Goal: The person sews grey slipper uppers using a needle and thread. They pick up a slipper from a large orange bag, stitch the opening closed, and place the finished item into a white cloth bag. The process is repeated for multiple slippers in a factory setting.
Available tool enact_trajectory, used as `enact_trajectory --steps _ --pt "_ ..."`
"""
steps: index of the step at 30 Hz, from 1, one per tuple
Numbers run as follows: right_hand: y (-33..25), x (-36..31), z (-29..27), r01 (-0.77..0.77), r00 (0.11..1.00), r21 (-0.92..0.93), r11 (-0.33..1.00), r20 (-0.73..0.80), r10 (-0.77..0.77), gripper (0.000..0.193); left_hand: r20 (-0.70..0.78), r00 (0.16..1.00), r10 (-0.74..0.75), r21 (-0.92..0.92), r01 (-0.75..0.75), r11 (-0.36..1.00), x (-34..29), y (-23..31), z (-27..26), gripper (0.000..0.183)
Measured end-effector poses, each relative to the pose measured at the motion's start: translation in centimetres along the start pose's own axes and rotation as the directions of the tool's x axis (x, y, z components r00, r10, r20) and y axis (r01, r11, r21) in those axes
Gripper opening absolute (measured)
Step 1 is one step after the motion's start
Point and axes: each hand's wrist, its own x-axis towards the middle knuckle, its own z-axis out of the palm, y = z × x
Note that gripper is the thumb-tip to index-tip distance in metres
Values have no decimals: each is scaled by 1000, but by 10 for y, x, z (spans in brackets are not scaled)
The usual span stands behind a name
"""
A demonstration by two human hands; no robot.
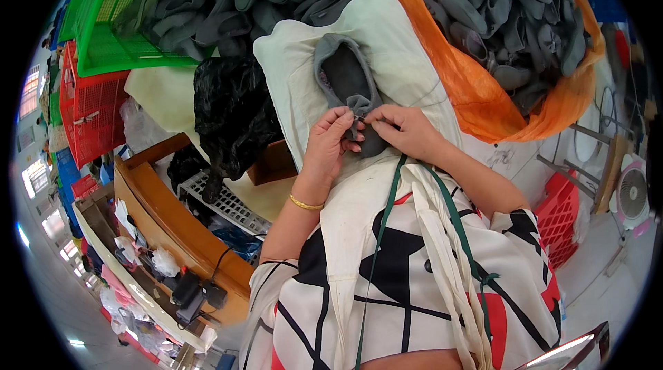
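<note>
A grey fabric slip-on shoe (375,87) lies on a white cushion (423,45) in front of me, its opening toward the far side and its toe toward me. A small gathered grey bow (359,105) sits at the front of the opening. My left hand (329,140) pinches the bow from the left, with its fingers curled over the toe. From the right, my right hand (407,131) closes thumb and forefinger in a pinch right beside the bow. Anything between those right fingertips is too small to make out.
Many grey shoes fill a green crate (138,59) at the far left and an orange sack (476,118) at the far right. A black plastic bag (231,107) hangs left of the cushion, near a wooden drawer unit (173,211). A fan (631,190) stands at right.
</note>
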Motion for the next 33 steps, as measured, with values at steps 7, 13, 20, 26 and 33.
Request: enact_trajectory --steps 7,13,20,26,33 --pt "-2 -1 -2 -271 958 230 935 153 241 13 -30 997 67 96 -64 993 -4 -4 4 18" --pt "7 2 3 -279 955 303 911 188 230 10 -28 997 72 109 -68 992 -4 -2 4 22" --pt "-2 3 8 -354 934 301 885 154 322 9 -18 998 64 126 -61 990 -3 -3 2 18" --pt "2 6 9 -319 947 278 906 136 291 10 -4 996 85 157 -83 984 -6 -5 3 17" --pt "8 7 9 -272 958 266 925 162 235 10 -2 991 136 236 -132 963 -9 -7 4 17"
